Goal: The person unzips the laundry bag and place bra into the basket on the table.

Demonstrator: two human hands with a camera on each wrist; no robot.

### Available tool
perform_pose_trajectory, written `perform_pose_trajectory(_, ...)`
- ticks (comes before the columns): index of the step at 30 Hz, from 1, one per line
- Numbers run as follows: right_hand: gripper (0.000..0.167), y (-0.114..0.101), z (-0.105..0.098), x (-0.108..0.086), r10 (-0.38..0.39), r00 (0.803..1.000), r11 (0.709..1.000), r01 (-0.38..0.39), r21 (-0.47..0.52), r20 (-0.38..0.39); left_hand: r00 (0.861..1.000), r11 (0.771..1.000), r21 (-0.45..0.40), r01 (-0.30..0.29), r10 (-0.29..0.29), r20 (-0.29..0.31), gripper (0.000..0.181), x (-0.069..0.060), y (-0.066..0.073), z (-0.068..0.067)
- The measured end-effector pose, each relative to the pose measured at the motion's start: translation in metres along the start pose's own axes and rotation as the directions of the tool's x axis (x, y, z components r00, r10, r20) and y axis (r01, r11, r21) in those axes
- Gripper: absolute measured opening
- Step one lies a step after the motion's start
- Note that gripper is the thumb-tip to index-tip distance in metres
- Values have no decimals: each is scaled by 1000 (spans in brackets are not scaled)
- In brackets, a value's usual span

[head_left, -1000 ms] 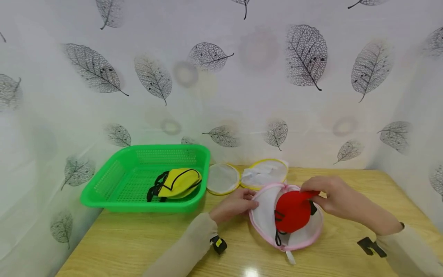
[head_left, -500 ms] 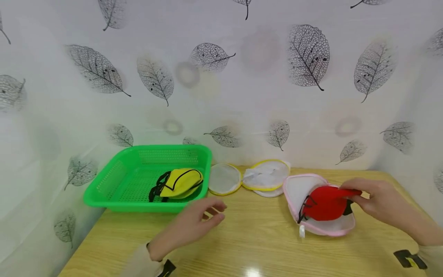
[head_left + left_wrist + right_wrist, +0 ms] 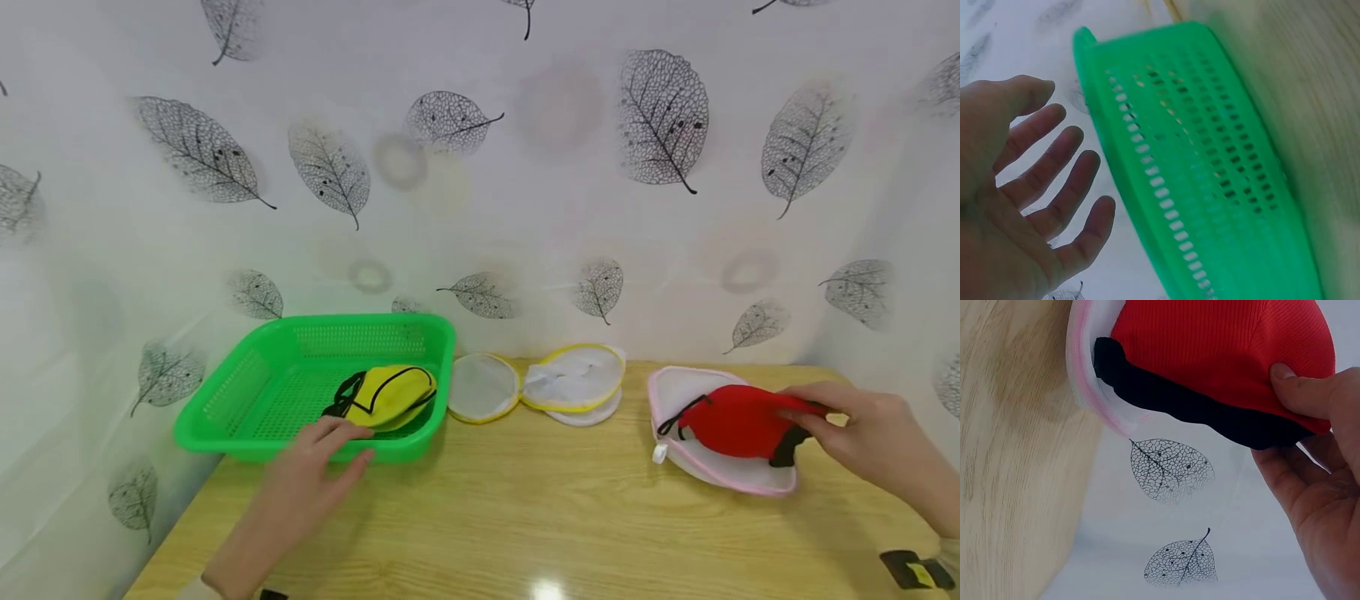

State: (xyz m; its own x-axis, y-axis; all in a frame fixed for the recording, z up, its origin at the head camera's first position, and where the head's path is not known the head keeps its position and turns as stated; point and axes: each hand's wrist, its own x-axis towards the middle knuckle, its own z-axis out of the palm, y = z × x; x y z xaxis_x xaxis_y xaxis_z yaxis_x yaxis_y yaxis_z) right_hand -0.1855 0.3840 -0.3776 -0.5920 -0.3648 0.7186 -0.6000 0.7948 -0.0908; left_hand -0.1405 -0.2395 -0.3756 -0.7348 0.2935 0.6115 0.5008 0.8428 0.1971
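My right hand [image 3: 873, 429] pinches the edge of a folded red bra [image 3: 731, 421] with black trim and straps, thumb on top in the right wrist view. The bra lies partly within the mouth of a white mesh laundry bag [image 3: 686, 383] with pink edging, at the table's right. My left hand [image 3: 303, 479] is at the front rim of a green plastic basket [image 3: 247, 446], fingers spread and relaxed, holding nothing. In the left wrist view the fingers [image 3: 1072, 181] appear apart from the basket's wall. A yellow bra [image 3: 393, 396] with black trim lies folded in the basket.
Two round mesh bags with yellow edging, a left mesh bag [image 3: 483, 387] and a right mesh bag [image 3: 577, 379], lie flat by the back curtain. Something white shows under the right one. The wooden table [image 3: 510, 508] stretches across the front.
My left hand has let go of the pink-edged laundry bag and moved left to the basket. My right hand has moved right with the red bra, and the bag has shifted right too.
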Motion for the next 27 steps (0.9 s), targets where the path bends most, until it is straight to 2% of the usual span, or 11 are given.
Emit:
perform_pose_trajectory(3, 77, 1, -2, 0, 12, 1000, 1000, -12, -2, -2, 997, 996, 61, -67, 70, -40, 31, -3, -13, 2)
perform_pose_trajectory(5, 77, 1, -4, 1, 16, 1000, 1000, -16, 2, -15, 994, 993, 75, -92, 96, -53, 32, -5, -19, 2)
perform_pose_trajectory(8, 75, -1, -5, 2, 29, 999, 999, -29, 15, -34, 992, 989, 95, -114, 119, -50, 31, -7, -26, 3)
perform_pose_trajectory(11, 72, -3, -7, 3, 44, 998, 999, -43, 20, -40, 993, 986, 127, -105, 111, -38, 29, -8, -28, 2)
perform_pose_trajectory(12, 65, -3, -7, 3, 51, 998, 999, -51, 19, -37, 994, 985, 140, -100, 105, -33, 28, -9, -28, 2)
perform_pose_trajectory(15, 21, -6, -8, 4, 74, 997, 997, -74, 1, -24, 997, 983, 166, -72, 77, -25, 27, -10, -27, 0)
perform_pose_trajectory(16, 11, -7, -9, 5, 82, 996, 997, -82, -7, -18, 997, 983, 171, -65, 71, -25, 26, -10, -27, -1)
perform_pose_trajectory(18, 40, -9, -10, 7, 98, 995, 995, -98, -26, -11, 998, 982, 179, -54, 60, -27, 27, -10, -26, -2)
perform_pose_trajectory(19, 50, -10, -10, 8, 102, 995, 994, -103, -33, -12, 998, 982, 184, -50, 57, -29, 27, -11, -27, -3)
perform_pose_trajectory(24, 57, -15, -11, 12, 100, 995, 994, -101, -41, -32, 998, 976, 209, -52, 60, -32, 28, -13, -29, -3)
perform_pose_trajectory(27, 51, -17, -11, 14, 90, 994, 996, -91, -11, -68, 998, 974, 222, -50, 58, -30, 28, -14, -28, -1)
